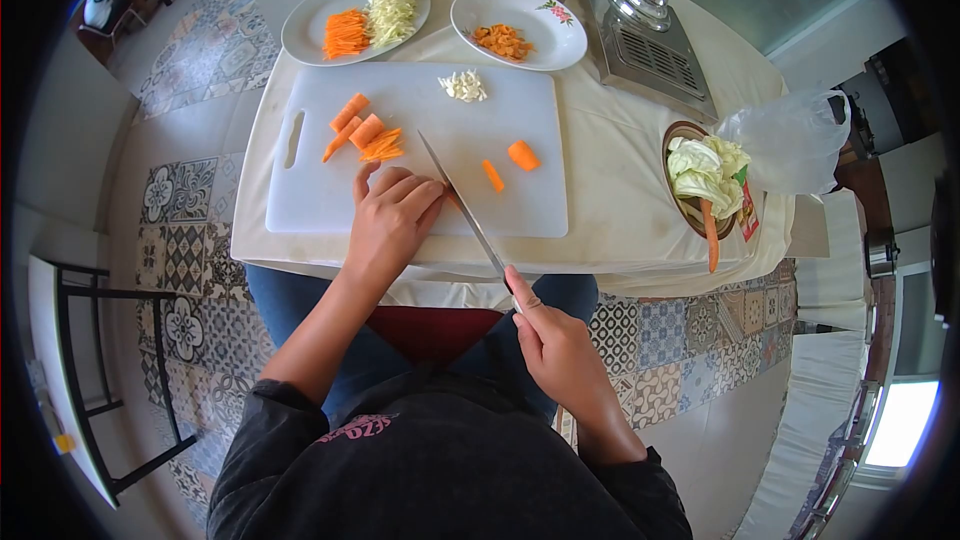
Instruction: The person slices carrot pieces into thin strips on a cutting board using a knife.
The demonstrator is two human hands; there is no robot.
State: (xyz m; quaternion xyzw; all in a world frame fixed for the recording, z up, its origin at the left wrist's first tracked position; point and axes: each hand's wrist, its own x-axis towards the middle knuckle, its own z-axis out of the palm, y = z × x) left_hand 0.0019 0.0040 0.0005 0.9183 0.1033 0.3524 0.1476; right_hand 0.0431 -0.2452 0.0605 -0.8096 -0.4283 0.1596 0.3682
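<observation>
My right hand (552,342) is closed round the handle of a long knife (468,208), whose blade slants up and left over the white cutting board (420,100). Against the blade, my left hand (393,210) presses down on a small carrot piece (453,196), mostly hidden by its fingers and the blade. Carrot chunks (352,122) and a small heap of carrot strips (382,146) lie just above my left hand. Right of the knife are a carrot slice (492,176) and a carrot chunk (523,155). Chopped white bits (463,86) sit near the board's top edge.
Behind the board stand a plate (300,28) of shredded carrot and pale shreds, and a flowered plate (555,45) with orange pieces. Metal stoves (655,60) are at the back. At the right are a brown-rimmed bowl (668,155) of leaves and carrot, and a plastic bag (795,140).
</observation>
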